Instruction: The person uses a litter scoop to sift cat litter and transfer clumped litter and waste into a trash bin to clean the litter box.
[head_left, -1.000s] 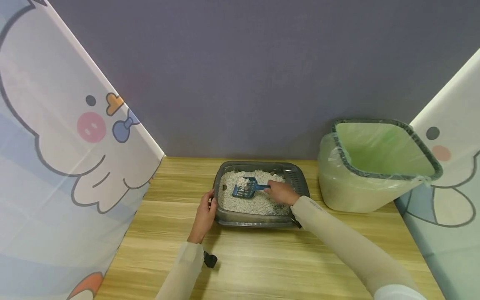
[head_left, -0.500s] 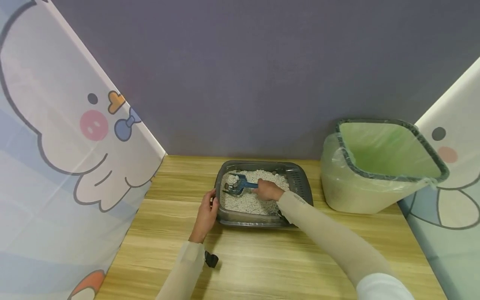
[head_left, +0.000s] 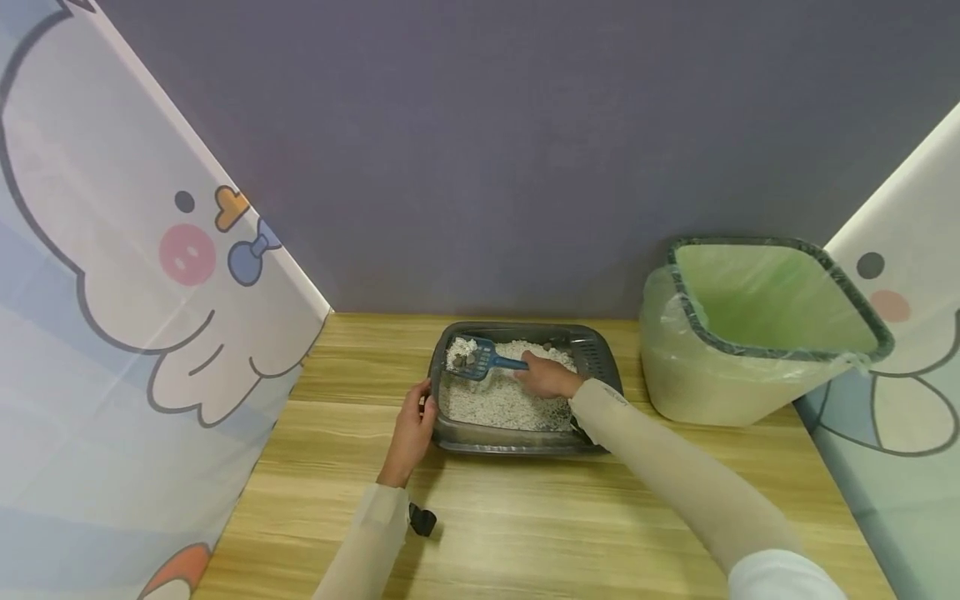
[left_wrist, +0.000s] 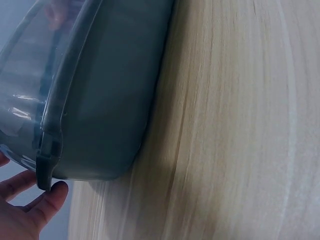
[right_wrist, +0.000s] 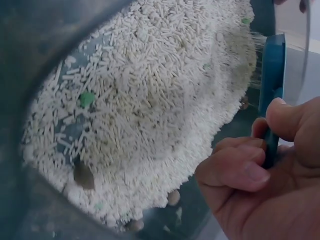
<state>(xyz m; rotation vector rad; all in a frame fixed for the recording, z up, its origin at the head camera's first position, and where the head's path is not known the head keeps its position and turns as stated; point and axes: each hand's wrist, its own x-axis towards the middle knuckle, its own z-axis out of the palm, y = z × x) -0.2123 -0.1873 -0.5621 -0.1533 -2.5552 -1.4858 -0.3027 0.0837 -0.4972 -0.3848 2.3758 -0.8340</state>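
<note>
A dark grey litter box (head_left: 517, 442), filled with white pellet litter (head_left: 510, 404), sits on the wooden table. My right hand (head_left: 547, 377) grips the handle of a blue slotted litter scoop (head_left: 484, 360), its head above the box's back left part. White pellets and greyish-brown lumps (head_left: 462, 360) lie in the scoop. In the right wrist view, blurred streaks of pellets (right_wrist: 257, 60) drop beneath the scoop (right_wrist: 272, 65). My left hand (head_left: 410, 429) holds the box's left rim; in the left wrist view its thumb (left_wrist: 52, 197) is under the rim and the fingers lie beyond.
A pale bin (head_left: 712, 387) with a clear liner and dark rim stands right of the box. A grey wall (head_left: 480, 167) rises behind the table (head_left: 525, 525). Brown lumps (right_wrist: 83, 176) and green bits (right_wrist: 87, 98) lie in the litter.
The scoop has moved left from the middle of the litter to the box's back left part and risen. More lumps now show in it. My left hand keeps its place on the rim.
</note>
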